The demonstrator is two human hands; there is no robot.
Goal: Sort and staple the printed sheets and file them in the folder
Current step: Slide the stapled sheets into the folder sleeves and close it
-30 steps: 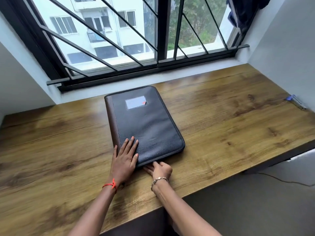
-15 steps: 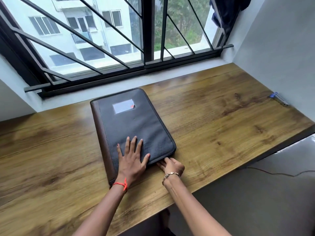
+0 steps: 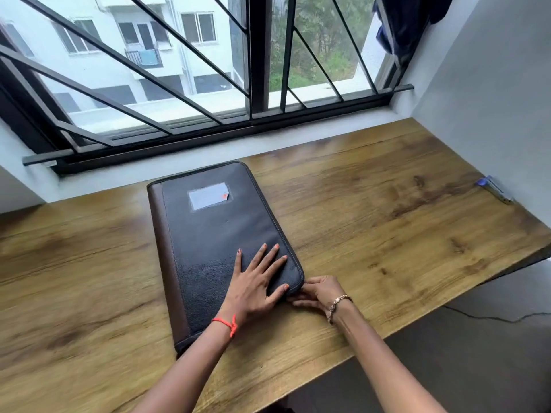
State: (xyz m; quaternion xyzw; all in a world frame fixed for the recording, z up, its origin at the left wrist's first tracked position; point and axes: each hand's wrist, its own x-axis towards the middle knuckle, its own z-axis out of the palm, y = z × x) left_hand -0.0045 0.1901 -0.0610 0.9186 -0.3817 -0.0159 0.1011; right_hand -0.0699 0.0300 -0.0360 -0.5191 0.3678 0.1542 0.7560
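Observation:
A black zippered folder (image 3: 214, 234) with a brown spine and a pale label lies closed on the wooden desk (image 3: 372, 234). My left hand (image 3: 253, 284) presses flat on the folder's near right part, fingers spread and straight. My right hand (image 3: 316, 293) sits at the folder's near right corner, its fingertips pinching at the zipper edge there. The zipper pull itself is hidden by the fingers. No printed sheets are in view.
A small blue and metal stapler (image 3: 493, 189) lies at the desk's far right edge beside the grey wall. A barred window (image 3: 253, 84) runs along the back. A dark cloth (image 3: 408, 22) hangs at the top right. A cable (image 3: 492, 317) lies on the floor.
My right hand has slid along the folder's near edge to its right corner. My left hand has moved right across the cover with it. The view has shifted.

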